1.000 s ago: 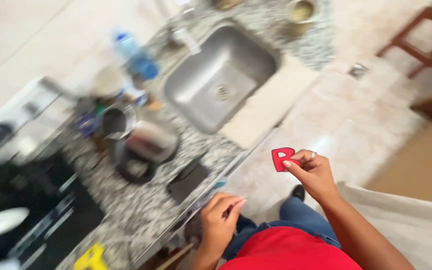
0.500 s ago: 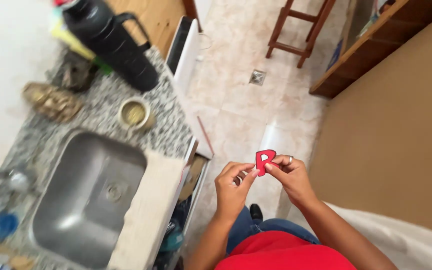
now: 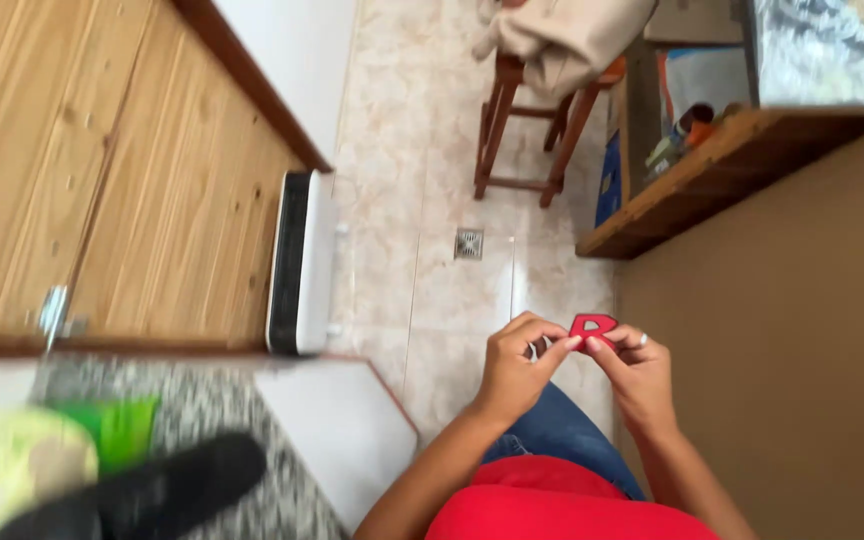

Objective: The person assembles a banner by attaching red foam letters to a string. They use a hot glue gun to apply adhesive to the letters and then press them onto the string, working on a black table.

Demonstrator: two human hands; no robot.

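Both of my hands meet in front of me over the tiled floor (image 3: 452, 290). Between them is a small flat red letter-shaped piece (image 3: 592, 324) with a dark edge. My right hand (image 3: 635, 372) pinches it from the right, a ring on one finger. My left hand (image 3: 515, 366) touches its left side with thumb and fingertips. My red shirt (image 3: 552, 505) and blue jeans fill the bottom of the view.
A speckled granite counter (image 3: 212, 420) with a black bottle (image 3: 142, 495) and green packet lies lower left. A wooden door (image 3: 122, 170), a white and black appliance (image 3: 300, 262), a wooden stool (image 3: 537, 110) with cloth, a floor drain (image 3: 468, 243) and a wooden shelf (image 3: 712, 175) surround me.
The view has swung from the sink and counter toward the floor, door and stool. My left hand has come up to the red piece, which my right hand kept holding.
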